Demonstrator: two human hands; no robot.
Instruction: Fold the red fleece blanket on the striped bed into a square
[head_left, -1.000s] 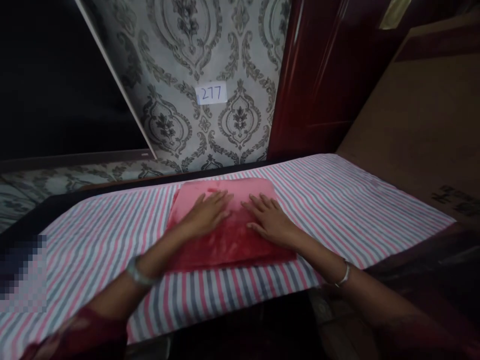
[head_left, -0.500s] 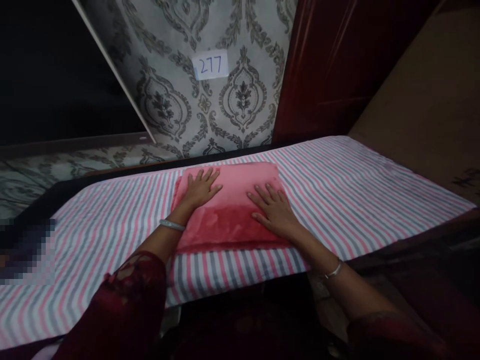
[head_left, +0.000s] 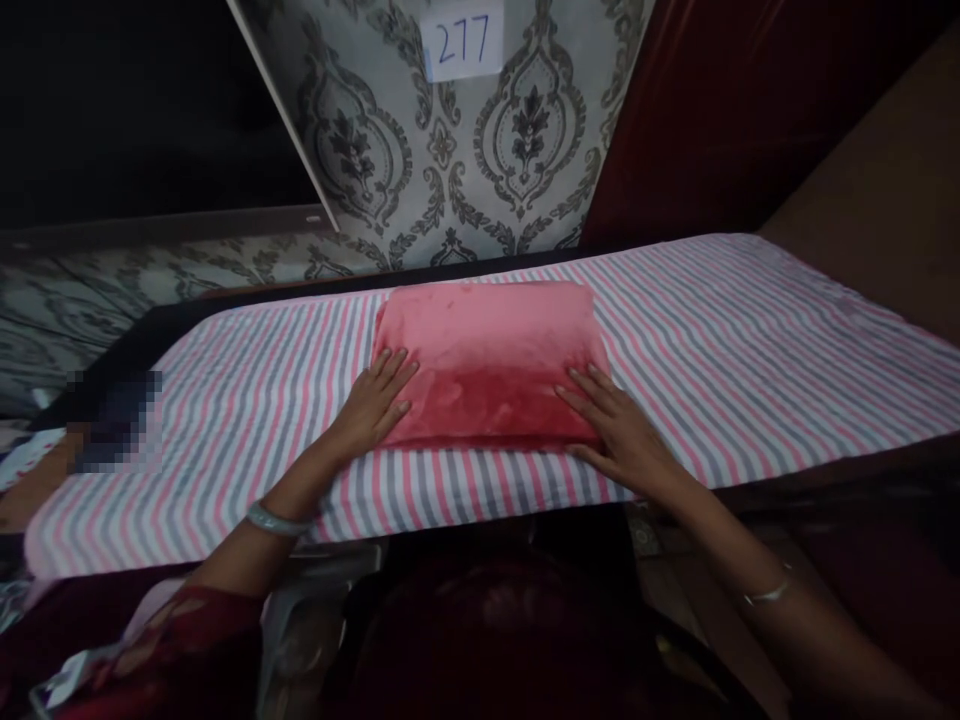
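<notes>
Nearest the camera, at the bottom of the frame, two forearms reach up from dark red sleeves, each wrist with a bangle [head_left: 276, 520]. Left of centre, the left hand [head_left: 370, 408] lies flat with fingers spread, fingertips on the near left corner of a folded pink cloth [head_left: 489, 362], palm on the striped sheet [head_left: 712, 380]. Right of centre, the right hand [head_left: 622, 432] lies flat too, fingers spread, touching the near right corner of the cloth, its heel on the sheet. Neither hand pinches anything. The cloth sits at mid-frame, a thick rectangle, darker red on its near half and paler pink farther back. The sheet, striped pink, grey and white, covers the table from left edge to right edge. Beyond, at top centre, a patterned grey wall [head_left: 390, 150] carries a white label [head_left: 461, 40] reading 277. A dark red panel [head_left: 712, 100] stands at upper right.
</notes>
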